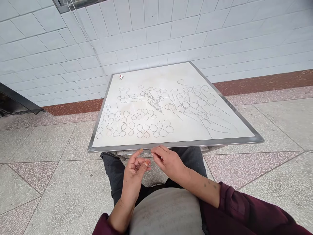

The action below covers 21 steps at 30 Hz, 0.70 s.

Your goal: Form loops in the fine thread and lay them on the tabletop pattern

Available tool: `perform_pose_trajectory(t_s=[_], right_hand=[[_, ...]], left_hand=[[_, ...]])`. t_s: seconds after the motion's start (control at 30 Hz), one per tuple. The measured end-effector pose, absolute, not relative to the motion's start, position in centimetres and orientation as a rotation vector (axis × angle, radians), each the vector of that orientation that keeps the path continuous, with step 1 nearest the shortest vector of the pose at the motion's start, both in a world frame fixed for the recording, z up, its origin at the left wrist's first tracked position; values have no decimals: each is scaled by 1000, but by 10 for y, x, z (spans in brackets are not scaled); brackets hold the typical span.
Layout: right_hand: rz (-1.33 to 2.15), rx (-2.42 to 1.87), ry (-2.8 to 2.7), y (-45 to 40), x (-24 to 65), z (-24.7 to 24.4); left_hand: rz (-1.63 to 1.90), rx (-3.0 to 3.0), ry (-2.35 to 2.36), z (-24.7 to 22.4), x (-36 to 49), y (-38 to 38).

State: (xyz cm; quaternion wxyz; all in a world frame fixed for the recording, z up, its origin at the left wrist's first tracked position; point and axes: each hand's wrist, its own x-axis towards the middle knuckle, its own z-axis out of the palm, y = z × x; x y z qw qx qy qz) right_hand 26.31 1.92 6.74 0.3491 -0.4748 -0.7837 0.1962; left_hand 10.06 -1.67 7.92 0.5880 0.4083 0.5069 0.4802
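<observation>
Over my lap, just in front of the table's near edge, my left hand pinches a thin wire between thumb and fingers. My right hand is beside it on the right, thumb and fingertips pressed together; what they hold is too small to make out. Beyond both hands is the white tabletop with a grey metal edge. Thin wire loops in figure-eight shapes lie at its near left. Looped wires with long tails spread over its middle and right, some overlapping.
A small red and white object sits at the table's far left corner. Behind the table stands a white tiled wall with cords hanging at the left. Speckled floor tiles surround the table, and my legs are partly under its near edge.
</observation>
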Motion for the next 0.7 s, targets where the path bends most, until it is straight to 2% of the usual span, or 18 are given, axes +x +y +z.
perform_pose_trajectory(t_s=[0.13,0.3,0.7], right_hand=[[495,-1212,-2020,18,265,69],[492,-1134,-2103,16,266,68],[545,-993,-2200,9,267,67]], left_hand=[[943,1070,1095,93,86,-20],[1015,1054,1273,110,67,-12],[781,1080,1193,104,77,7]])
